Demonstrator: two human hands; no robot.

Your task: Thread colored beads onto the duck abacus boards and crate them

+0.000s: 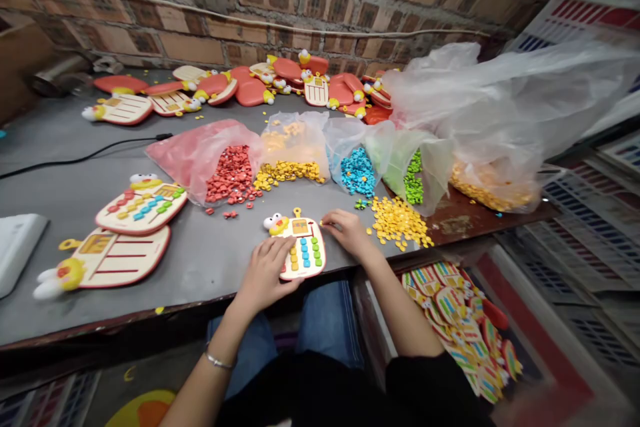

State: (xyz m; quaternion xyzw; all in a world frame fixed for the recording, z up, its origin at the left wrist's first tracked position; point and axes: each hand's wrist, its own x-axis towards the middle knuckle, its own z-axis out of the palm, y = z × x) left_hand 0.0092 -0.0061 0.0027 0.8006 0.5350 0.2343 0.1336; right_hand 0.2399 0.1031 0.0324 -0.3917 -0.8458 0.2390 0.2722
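Note:
A cream duck-headed board (pixel 303 269) lies near the table's front edge, with yellow, blue and green beads in rows. My left hand (pixel 267 273) rests over its left side, fingers wrapped on the board and covering part of the rows. At the board's upper right edge is my right hand (pixel 349 232), thumb and forefinger pinched together around something small and yellowish that I cannot make out. Loose yellow beads (pixel 400 221) lie to the right of that hand. Two more duck boards, one with beads (pixel 143 208) and one with bare slots (pixel 123 259), overlap at the left.
Bags of red (pixel 233 173), yellow (pixel 290 172), blue (pixel 357 172), green (pixel 414 177) and orange-yellow beads (pixel 493 190) stand behind. Duck boards (pixel 250 88) pile along the brick wall. A crate of beaded boards (pixel 463 320) sits below right. A black cable (pixel 90 157) crosses the left.

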